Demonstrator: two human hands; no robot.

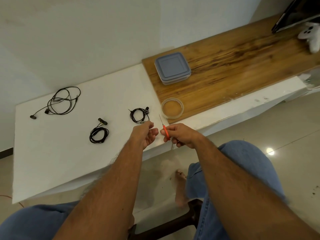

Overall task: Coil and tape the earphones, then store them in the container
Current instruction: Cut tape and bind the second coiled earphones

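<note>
Three black earphones lie on the white table [52, 153]. One uncoiled set [60, 101] is at the far left. A coiled set [99, 134] lies in the middle. A second coiled set [139, 115] lies just beyond my left hand [146, 135], whose fingers are relaxed and hold nothing that I can make out. My right hand [180, 135] grips orange-handled scissors [165, 129] with the blades pointing away from me. A roll of clear tape [172, 108] sits on the wooden board. The container [172, 67], with its grey-blue lid on, stands further back.
The wooden board [233, 66] covers the right part of the table. A white game controller [310, 37] and a dark screen [294, 13] are at the far right. My knees, a bare foot and a dark stool are below the table's front edge.
</note>
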